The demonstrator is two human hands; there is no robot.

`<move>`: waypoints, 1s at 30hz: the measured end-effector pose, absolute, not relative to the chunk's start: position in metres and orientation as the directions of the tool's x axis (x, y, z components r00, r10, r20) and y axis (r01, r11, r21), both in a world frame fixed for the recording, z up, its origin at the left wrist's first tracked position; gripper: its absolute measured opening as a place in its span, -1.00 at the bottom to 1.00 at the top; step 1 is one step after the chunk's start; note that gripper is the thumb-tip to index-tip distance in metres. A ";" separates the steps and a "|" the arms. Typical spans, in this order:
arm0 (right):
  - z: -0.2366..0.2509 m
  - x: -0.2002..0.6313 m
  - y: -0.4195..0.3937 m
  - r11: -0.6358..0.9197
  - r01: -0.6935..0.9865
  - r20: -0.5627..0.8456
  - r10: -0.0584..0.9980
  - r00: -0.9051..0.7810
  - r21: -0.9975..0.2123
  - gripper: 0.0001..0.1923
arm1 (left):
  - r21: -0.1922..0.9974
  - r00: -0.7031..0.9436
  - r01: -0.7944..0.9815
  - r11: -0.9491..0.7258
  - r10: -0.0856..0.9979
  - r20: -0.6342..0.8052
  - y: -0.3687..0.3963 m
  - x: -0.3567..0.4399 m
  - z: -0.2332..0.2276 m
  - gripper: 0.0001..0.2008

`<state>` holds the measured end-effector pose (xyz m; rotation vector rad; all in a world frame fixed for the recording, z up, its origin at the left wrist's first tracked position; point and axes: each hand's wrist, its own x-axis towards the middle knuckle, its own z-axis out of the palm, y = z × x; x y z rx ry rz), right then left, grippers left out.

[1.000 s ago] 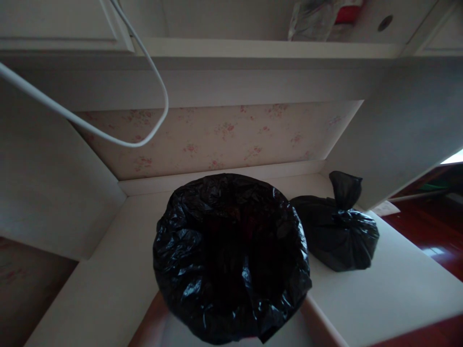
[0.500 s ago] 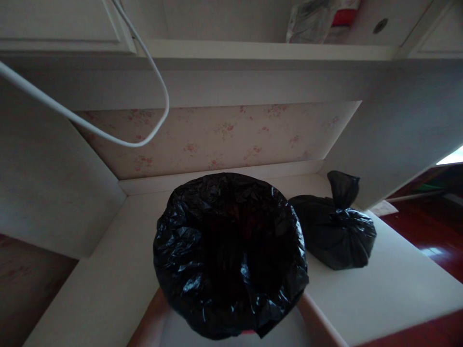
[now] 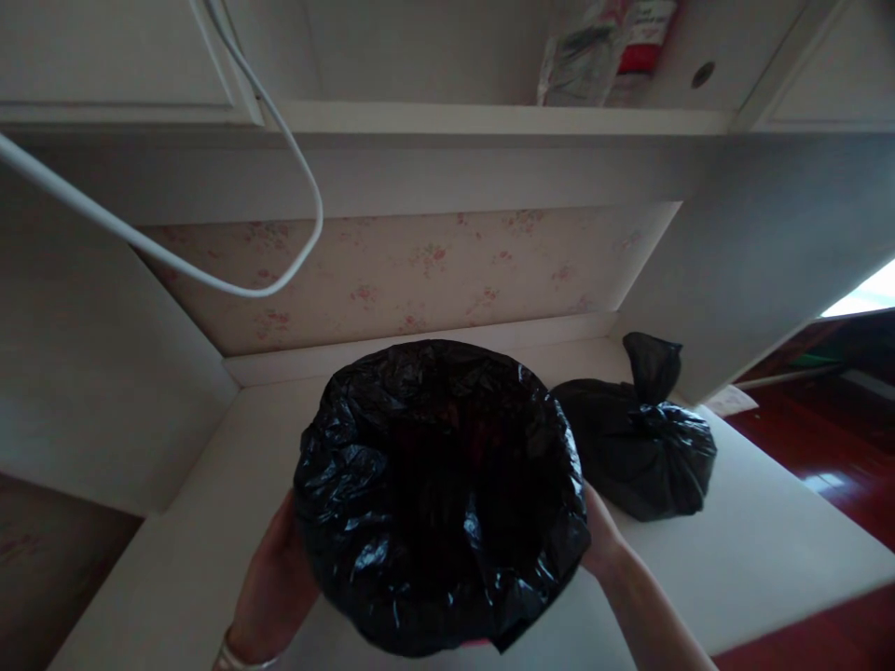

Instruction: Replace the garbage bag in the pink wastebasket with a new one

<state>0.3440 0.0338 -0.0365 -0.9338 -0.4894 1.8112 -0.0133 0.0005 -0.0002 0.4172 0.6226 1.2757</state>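
Writing on the red-and-white container (image 3: 641, 42), on the shelf (image 3: 489, 119) at the upper right of the frame, is too small and blurred to read. The black-lined bin (image 3: 419, 610) occupies the lower centre; its round mouth faces up toward the viewer, its long axis running downward and away. The left hand (image 3: 275, 587) and right hand (image 3: 601, 536) stand apart, clamped on opposite sides of the bin, fingers mostly hidden. A tied black bag (image 3: 650, 461), right of centre, lies on the counter (image 3: 755, 550) beyond the bin's right rim. A white cable (image 3: 257, 292) loops across the upper left.
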 end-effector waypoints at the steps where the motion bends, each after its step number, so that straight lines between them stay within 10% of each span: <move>1: -0.033 0.344 0.033 -0.440 -0.609 -0.389 0.893 -0.224 -0.660 -0.73 | 0.604 0.173 -0.754 0.258 0.965 -0.195 -0.005 -0.017 -0.001 -0.70; 14: 0.010 0.342 0.027 -0.283 -0.703 -0.227 0.958 -0.176 -0.653 -0.86 | 0.381 0.406 -0.865 0.328 0.902 0.144 -0.024 -0.021 0.016 -0.37; 24: -0.019 0.362 0.005 -0.316 -0.652 -0.236 0.949 -0.209 -0.689 -0.76 | 0.728 0.257 -0.616 0.300 0.950 -0.175 -0.063 0.006 -0.004 -0.81; 30: 0.012 0.365 0.009 -0.224 -0.661 -0.118 0.973 -0.201 -0.716 -0.66 | 0.712 0.179 -0.636 0.298 0.954 -0.240 -0.058 -0.008 0.016 -0.85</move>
